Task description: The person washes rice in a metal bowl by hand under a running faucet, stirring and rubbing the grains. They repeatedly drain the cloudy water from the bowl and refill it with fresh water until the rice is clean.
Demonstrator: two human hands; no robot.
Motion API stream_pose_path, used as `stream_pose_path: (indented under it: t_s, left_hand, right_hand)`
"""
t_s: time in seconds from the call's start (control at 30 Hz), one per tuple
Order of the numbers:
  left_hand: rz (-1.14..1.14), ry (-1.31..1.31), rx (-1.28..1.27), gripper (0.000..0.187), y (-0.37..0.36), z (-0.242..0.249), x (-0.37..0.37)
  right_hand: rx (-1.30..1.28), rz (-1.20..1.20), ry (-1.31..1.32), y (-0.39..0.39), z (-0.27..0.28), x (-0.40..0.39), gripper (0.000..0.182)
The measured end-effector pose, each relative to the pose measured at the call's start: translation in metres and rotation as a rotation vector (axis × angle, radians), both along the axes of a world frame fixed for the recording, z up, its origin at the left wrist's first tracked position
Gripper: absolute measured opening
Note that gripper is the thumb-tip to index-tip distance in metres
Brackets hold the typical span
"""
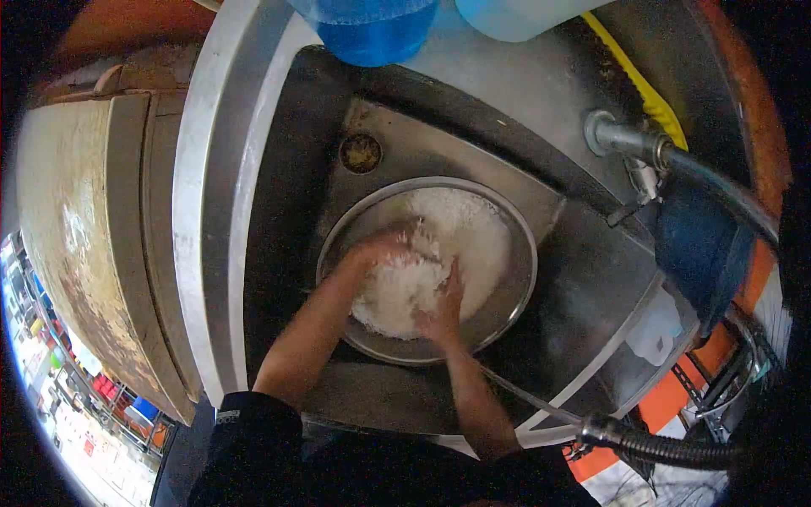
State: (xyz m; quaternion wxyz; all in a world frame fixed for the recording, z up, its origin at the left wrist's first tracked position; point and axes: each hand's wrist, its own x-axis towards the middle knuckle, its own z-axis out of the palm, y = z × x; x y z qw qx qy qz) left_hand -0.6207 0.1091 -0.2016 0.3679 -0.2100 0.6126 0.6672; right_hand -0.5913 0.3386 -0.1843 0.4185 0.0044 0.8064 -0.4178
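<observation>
A wide round metal bowl [525, 291] rests on the floor of a metal sink. White grains that look like rice [486, 232] lie in cloudy whitish water inside it. My left hand [393, 247] is in the bowl's left half, with grains on its fingers; motion blurs them. Lower and to the right, my right hand [443, 308] touches the grains with its fingers apart and pointing up and inward. Between the two hands sits a heap of the white grains.
The metal sink [372, 389] surrounds the bowl, with a round drain [361, 154] behind it. A tap [629, 139] with a hose is at the right. Blue liquid fills a container [372, 34] on the back ledge. A flexible metal hose [659, 444] lies at the lower right.
</observation>
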Motion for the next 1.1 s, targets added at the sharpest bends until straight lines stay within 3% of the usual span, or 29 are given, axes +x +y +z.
stream_pose_path:
  t_s: [0.07,0.1,0.23,0.33,0.47,0.53,0.6,0.7,0.77,0.83,0.9,0.93,0.97,1.03,1.1]
  left_hand:
    - [-0.118,0.182,-0.199,0.065,0.006,0.029,0.009]
    - [-0.191,0.4,-0.396,0.069,0.013,0.039,0.02]
    - [-0.605,0.329,-0.764,0.057,0.03,0.095,0.038]
    - [-0.78,0.091,-0.701,0.057,0.056,0.056,0.037]
    - [-0.72,-0.186,-0.501,0.056,0.072,-0.038,0.031]
    - [-0.677,-0.234,-0.466,0.056,0.072,-0.058,0.027]
    - [-0.625,-0.269,-0.444,0.056,0.076,-0.07,0.025]
    - [-0.489,-0.278,-0.435,0.055,0.08,-0.074,0.02]
    - [-0.303,-0.252,-0.359,0.055,0.08,-0.074,0.024]
    - [0.125,-0.212,-0.105,0.055,0.087,-0.071,0.035]
    - [0.837,-0.14,0.532,0.055,0.105,-0.057,0.056]
    - [1.054,-0.079,0.807,0.055,0.113,-0.042,0.069]
    - [1.159,-0.037,0.946,0.055,0.116,-0.024,0.084]
    - [1.176,-0.094,0.797,0.053,0.096,0.049,0.088]
    - [1.25,-0.174,0.683,0.052,0.081,0.082,0.101]
  right_hand:
    - [0.081,-0.018,0.091,-0.011,-0.011,0.006,0.117]
    - [0.165,0.012,0.139,-0.012,-0.026,-0.001,0.114]
    - [0.425,0.081,0.197,-0.009,-0.088,-0.042,0.102]
    - [0.386,0.189,0.197,-0.007,-0.092,-0.05,0.093]
    - [0.151,0.238,0.094,0.006,-0.033,-0.035,0.082]
    - [0.158,0.26,0.189,0.012,-0.01,-0.01,0.077]
    - [0.268,0.31,0.242,0.024,-0.03,0.011,0.072]
    - [0.431,0.268,0.135,0.022,-0.078,0.009,0.067]
    - [0.582,0.326,0.157,-0.002,-0.058,-0.012,0.061]
    - [0.496,0.396,0.154,0.003,-0.054,-0.024,0.058]
    - [0.296,0.469,0.141,0.031,-0.059,-0.039,0.057]
    - [0.195,0.509,0.141,0.041,-0.063,-0.047,0.056]
    - [0.029,0.327,0.041,0.041,-0.047,-0.048,0.057]
    - [-0.253,-0.155,-0.216,0.04,-0.001,-0.037,0.058]
    - [-0.387,-0.692,-0.418,0.05,0.04,-0.008,0.052]
